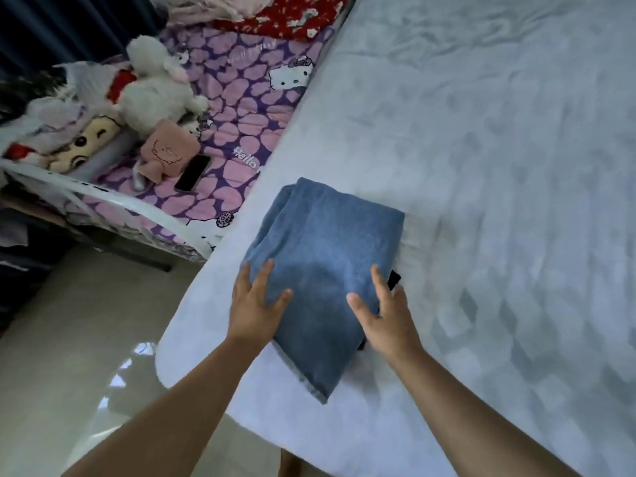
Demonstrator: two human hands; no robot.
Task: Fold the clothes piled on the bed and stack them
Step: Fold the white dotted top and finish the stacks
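Observation:
A folded blue garment point(323, 256) lies near the left edge of the pale bed point(481, 149). A dark garment point(394, 279) peeks out from under its right side. My left hand point(254, 304) rests flat on the blue fabric's near left edge, fingers straight and spread. My right hand point(382, 318) lies on the near right edge with straight fingers, the thumb on top of the fabric.
A second bed with a purple heart-print sheet point(237, 108) stands to the left, holding a white plush toy point(155, 80), a pink pouch point(168, 149), a black phone point(192, 173) and a red floral cloth point(289, 15). Shiny floor point(86, 339) lies below left.

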